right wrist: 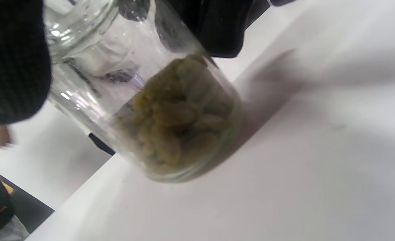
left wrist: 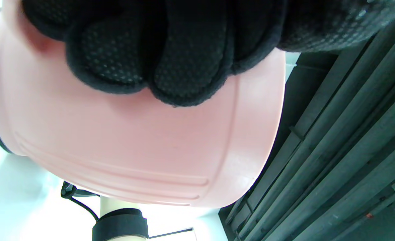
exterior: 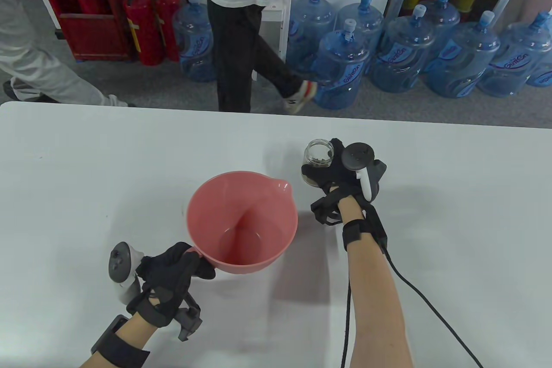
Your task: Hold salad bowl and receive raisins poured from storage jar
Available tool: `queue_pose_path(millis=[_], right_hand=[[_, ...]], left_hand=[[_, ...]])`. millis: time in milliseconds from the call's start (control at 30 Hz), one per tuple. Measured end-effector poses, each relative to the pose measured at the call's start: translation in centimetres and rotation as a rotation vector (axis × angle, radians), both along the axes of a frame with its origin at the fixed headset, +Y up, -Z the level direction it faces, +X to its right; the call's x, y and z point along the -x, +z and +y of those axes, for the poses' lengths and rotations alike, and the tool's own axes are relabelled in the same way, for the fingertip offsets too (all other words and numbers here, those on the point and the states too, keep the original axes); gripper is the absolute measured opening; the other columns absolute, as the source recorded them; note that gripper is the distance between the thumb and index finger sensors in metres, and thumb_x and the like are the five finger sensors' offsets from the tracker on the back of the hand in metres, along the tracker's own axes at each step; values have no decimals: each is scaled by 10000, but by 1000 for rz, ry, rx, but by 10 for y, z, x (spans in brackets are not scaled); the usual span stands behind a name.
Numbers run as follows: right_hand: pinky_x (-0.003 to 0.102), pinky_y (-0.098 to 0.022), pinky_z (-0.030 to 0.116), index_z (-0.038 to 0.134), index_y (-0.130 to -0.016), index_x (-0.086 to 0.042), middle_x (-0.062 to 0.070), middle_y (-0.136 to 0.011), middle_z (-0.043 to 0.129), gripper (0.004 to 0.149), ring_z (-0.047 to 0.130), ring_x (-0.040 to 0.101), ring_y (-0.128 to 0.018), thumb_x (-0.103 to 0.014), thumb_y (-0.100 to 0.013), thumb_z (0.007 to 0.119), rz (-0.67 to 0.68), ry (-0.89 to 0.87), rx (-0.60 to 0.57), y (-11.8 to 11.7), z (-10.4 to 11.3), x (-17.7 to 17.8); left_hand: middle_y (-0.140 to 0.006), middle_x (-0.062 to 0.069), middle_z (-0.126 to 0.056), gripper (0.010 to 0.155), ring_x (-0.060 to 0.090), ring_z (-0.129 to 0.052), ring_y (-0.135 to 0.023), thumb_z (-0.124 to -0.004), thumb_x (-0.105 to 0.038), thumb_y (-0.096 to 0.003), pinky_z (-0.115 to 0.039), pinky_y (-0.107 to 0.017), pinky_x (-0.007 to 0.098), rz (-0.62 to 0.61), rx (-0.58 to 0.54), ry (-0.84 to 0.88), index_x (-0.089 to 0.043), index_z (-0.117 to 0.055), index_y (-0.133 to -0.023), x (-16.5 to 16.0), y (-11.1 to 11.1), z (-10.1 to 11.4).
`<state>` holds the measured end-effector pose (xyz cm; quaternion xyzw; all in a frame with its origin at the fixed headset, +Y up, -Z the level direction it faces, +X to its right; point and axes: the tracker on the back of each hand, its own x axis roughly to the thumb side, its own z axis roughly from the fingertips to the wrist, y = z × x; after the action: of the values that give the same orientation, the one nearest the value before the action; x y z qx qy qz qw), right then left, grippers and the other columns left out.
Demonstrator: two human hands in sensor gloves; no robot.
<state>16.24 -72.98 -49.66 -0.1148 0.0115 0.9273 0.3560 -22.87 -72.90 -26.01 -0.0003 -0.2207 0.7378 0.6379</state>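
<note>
A pink salad bowl with a pour spout is held above the white table; its inside looks empty. My left hand grips its near-left rim; in the left wrist view my fingers wrap over the bowl's outer wall. My right hand grips a clear glass storage jar, upright with no lid, to the right of the bowl's spout. In the right wrist view the jar holds greenish raisins in its lower part, close over the table.
The white table reaches a far edge with people walking beyond it. Blue water jugs and red fire extinguishers stand on the floor behind. A black cable trails from my right wrist across the table.
</note>
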Motion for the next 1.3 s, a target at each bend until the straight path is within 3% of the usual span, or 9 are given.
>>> queue_pose_path(millis=[233, 400, 633, 733, 833, 1000, 1100, 1300], right_hand=[[554, -788, 417, 369, -998, -337, -39, -1046, 590, 1057, 762, 220, -969, -658, -196, 978, 43, 56, -86, 16, 12, 2], [541, -783, 482, 391, -993, -411, -59, -1039, 607, 1034, 788, 195, -938, -711, -184, 960, 107, 2, -266, 53, 47, -10], [457, -679, 708, 463, -982, -419, -38, -1023, 666, 1035, 882, 182, -850, -789, -142, 941, 200, 27, -524, 113, 107, -25], [431, -648, 732, 451, -982, -416, -4, -1042, 619, 1034, 874, 177, -852, -797, -147, 925, 246, 40, -576, 134, 127, -26], [438, -696, 698, 416, -986, -446, -89, -1006, 681, 1028, 828, 165, -904, -788, -161, 924, 297, 79, -631, 153, 145, -22], [491, -769, 651, 412, -977, -517, -78, -1002, 633, 1012, 832, 205, -932, -815, -150, 914, 395, 171, -698, 178, 164, -7], [501, -716, 750, 429, -979, -510, -69, -1004, 639, 1012, 904, 210, -879, -806, -149, 926, 451, 273, -731, 189, 170, 4], [491, -647, 789, 447, -982, -509, -57, -1007, 644, 1011, 905, 228, -854, -793, -147, 942, 563, 618, -800, 208, 179, 38]], left_hand=[[-454, 16, -974, 335, 373, -950, -397, -748, -496, -420, -704, -492, 556, -11, 0, 21, -198, -875, -507, -1, 1, 1], [-451, 16, -975, 335, 372, -952, -393, -748, -496, -420, -706, -489, 556, -26, -13, 32, -199, -876, -505, -2, 2, 2], [-445, 18, -977, 335, 373, -953, -385, -751, -495, -418, -709, -482, 557, -56, -19, 39, -197, -879, -501, -7, 4, 2], [-443, 17, -977, 335, 373, -953, -381, -751, -495, -418, -710, -479, 558, -69, -18, 46, -197, -880, -500, -9, 5, 2], [-444, 19, -977, 336, 374, -953, -381, -751, -495, -417, -710, -478, 559, -78, -18, 53, -197, -880, -499, -11, 6, 2], [-442, 20, -977, 336, 375, -952, -379, -751, -494, -418, -711, -476, 559, -92, -17, 62, -195, -880, -500, -13, 8, 2], [-440, 20, -978, 335, 374, -953, -376, -752, -494, -417, -712, -474, 560, -97, -18, 60, -195, -881, -498, -14, 8, 1], [-440, 20, -978, 336, 375, -953, -373, -752, -494, -417, -712, -471, 561, -105, -13, 61, -195, -881, -497, -16, 9, 0]])
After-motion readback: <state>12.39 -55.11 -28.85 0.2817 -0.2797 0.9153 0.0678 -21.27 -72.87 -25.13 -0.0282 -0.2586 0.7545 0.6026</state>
